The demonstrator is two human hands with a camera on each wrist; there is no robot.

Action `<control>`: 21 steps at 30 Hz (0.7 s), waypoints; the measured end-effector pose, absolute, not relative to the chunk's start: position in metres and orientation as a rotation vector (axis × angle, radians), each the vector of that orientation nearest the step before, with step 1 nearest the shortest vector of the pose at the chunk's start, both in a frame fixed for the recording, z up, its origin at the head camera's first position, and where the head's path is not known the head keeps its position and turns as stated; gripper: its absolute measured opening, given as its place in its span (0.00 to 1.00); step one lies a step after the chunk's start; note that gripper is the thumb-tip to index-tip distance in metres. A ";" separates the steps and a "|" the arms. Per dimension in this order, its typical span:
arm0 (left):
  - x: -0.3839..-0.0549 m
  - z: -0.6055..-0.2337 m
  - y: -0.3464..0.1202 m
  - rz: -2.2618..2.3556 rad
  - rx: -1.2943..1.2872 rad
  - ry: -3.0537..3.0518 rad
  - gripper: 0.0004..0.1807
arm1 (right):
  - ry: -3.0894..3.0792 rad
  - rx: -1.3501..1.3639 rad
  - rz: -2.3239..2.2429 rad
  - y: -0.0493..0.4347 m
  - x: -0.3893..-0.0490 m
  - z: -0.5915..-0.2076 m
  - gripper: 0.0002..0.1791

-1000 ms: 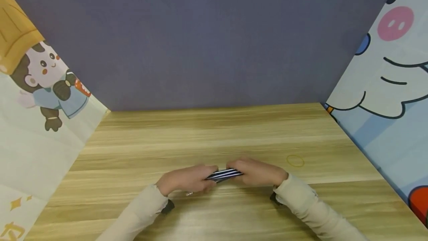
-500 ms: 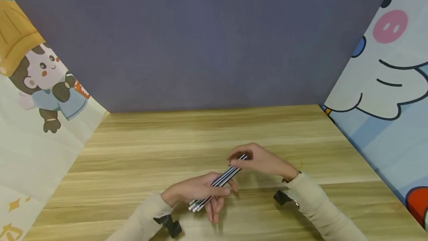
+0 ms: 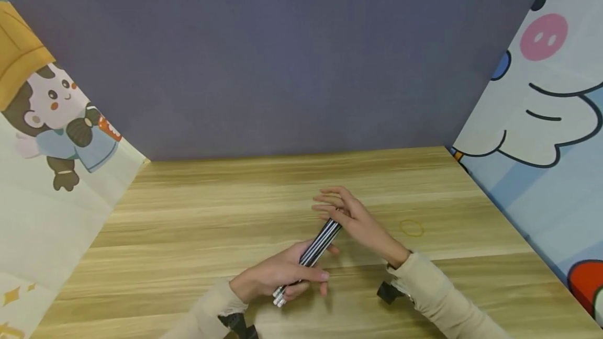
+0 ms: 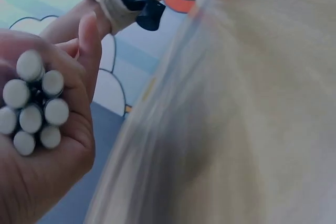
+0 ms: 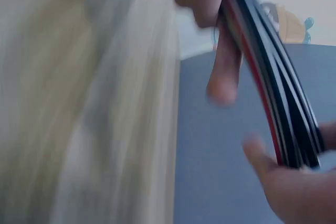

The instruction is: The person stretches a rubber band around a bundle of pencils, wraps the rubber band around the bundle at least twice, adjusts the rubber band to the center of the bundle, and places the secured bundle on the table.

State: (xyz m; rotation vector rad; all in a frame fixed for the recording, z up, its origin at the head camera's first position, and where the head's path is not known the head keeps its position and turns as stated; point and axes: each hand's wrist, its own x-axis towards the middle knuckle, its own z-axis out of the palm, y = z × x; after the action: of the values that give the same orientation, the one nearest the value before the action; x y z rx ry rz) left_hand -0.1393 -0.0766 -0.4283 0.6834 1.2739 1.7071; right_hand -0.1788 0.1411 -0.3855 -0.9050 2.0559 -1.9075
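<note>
A bundle of pencils with dark and white stripes slants up and to the right over the table. My left hand grips its lower part, thumb laid across it. Rounded white pencil ends cluster together in the left wrist view, held in the palm. At the bundle's upper end is my right hand, its fingers spread fairly straight past the tips and its thumb against them. A red stripe shows along one side of the pencils in the right wrist view. The right palm hides the tips in the head view.
A thin yellow rubber band lies on the wooden table, right of the right hand. A dark grey panel stands behind the table. Cartoon-printed sheets line the left and right sides.
Both hands first covered most of the bundle, held nearly level. It then tilted up to the right in the left hand. The right hand's fingers have since straightened at the upper end.
</note>
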 end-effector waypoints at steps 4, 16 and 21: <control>-0.133 -0.431 -0.069 1.734 0.651 1.289 0.25 | 2.013 -0.869 -2.005 0.137 -0.176 -0.387 0.28; -0.125 -0.431 -0.064 1.762 0.639 1.210 0.19 | 2.104 -0.806 -1.821 0.142 -0.176 -0.380 0.22; -0.123 -0.431 -0.061 1.773 0.593 1.268 0.25 | 2.112 -0.902 -1.773 0.138 -0.174 -0.383 0.22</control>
State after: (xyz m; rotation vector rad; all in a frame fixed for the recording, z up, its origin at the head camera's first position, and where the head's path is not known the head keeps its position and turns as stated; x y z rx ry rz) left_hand -0.1227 -0.0615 -0.4308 0.5927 1.2683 1.7726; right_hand -0.1740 0.1383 -0.3833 -0.9017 2.1117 -1.7728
